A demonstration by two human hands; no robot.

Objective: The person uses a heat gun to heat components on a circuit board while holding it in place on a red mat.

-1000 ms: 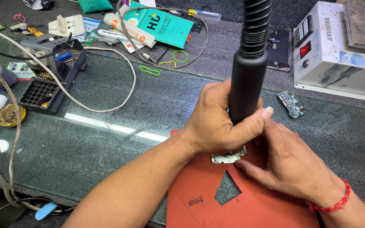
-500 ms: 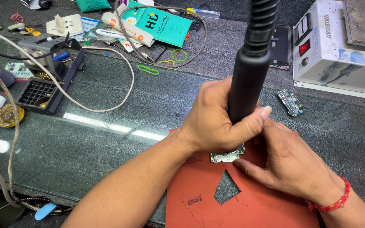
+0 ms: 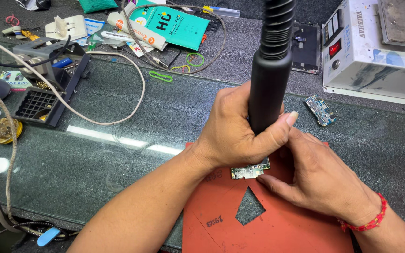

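— What were the hands doing when you stood there?

— The left hand (image 3: 240,133) was wrapped tight round a thick black cylindrical handle with a ribbed hose (image 3: 270,75), thumb pressed across its front, holding it upright at the middle of the frame. Its lower end was hidden behind the fingers, right over a small green circuit board (image 3: 248,171).

— And the other hand?

— The right hand (image 3: 322,180), with a red thread bracelet (image 3: 369,220) at the wrist, lay low at the right, fingers half curled and resting on the red-orange rubber mat (image 3: 212,220). One fingertip sat just beside the board's right edge. Whether it pinched anything, I couldn't tell; the left hand covered that spot.

— Where did the board lie?

— On the mat's upper edge, lower centre of the frame, just above a triangular hole cut in the mat (image 3: 249,206). The mat rested on a dark green glass-topped bench (image 3: 118,159).

— Any packages or labels about?

— A flat teal rectangular packet with white lettering (image 3: 174,26) at the upper centre, with a white tube-shaped pack bearing an orange-red label (image 3: 134,33) just left of it. A small card with printed colours (image 3: 12,77) lay at the far left. At the upper right stood a white metal box with a red rocker switch (image 3: 336,49), dark lettering running down its front edge. A second small blue circuit board (image 3: 321,110) lay near it, well apart from the hands.
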